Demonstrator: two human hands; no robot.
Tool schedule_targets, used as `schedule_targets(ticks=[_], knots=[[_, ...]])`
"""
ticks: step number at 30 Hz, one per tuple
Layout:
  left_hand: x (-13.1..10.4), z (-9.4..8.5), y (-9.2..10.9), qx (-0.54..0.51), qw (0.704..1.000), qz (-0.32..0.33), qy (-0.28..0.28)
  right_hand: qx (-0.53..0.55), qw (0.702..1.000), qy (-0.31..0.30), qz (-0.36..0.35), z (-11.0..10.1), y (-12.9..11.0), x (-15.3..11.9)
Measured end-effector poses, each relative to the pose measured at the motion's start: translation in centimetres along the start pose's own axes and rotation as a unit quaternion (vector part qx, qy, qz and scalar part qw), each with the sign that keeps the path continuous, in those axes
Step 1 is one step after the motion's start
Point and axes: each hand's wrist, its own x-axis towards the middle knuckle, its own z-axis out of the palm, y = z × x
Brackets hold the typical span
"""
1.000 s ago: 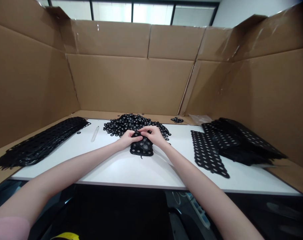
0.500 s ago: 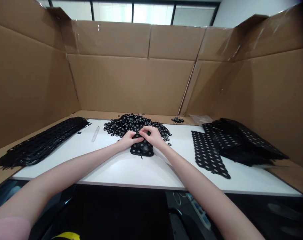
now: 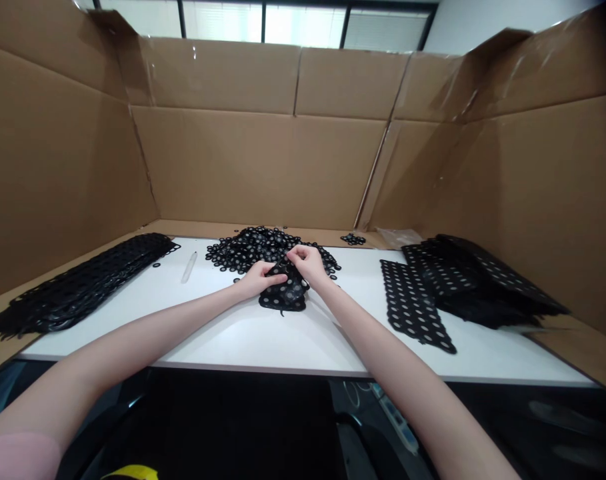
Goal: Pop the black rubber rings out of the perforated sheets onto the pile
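Where white table (image 3: 213, 337) runs left of ring pile (image 3: 255, 245), stack of black openwork strips (image 3: 83, 280) lies well apart from pile; white pen-like tool (image 3: 189, 268) nearer pile. Left hand (image 3: 257, 279), near side of pile: closed on black dotted piece (image 3: 283, 298), thumb on top. Piece likewise near side of pile, upper part raised. Right hand (image 3: 309, 263), beside pile: thumb and forefinger pinched on piece's upper edge; whether ring between fingertips, cannot tell. Right of pile: small ring cluster (image 3: 353, 239) near; flat dotted sheet (image 3: 415, 307), then sheet heap (image 3: 475, 283), well apart.
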Motion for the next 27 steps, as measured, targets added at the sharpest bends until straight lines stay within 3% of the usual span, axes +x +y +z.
schedule_targets(ticks=[14, 27], knots=[[0.1, 0.1, -0.3, -0.095, 0.994, -0.033, 0.036, 0.015, 0.997, 0.078, 0.011, 0.6, 0.4, 0.1], [0.4, -0.1, -1.1, -0.154, 0.986, -0.055, 0.046, 0.075, 0.991, 0.104, 0.032, 1.8, 1.5, 0.2]])
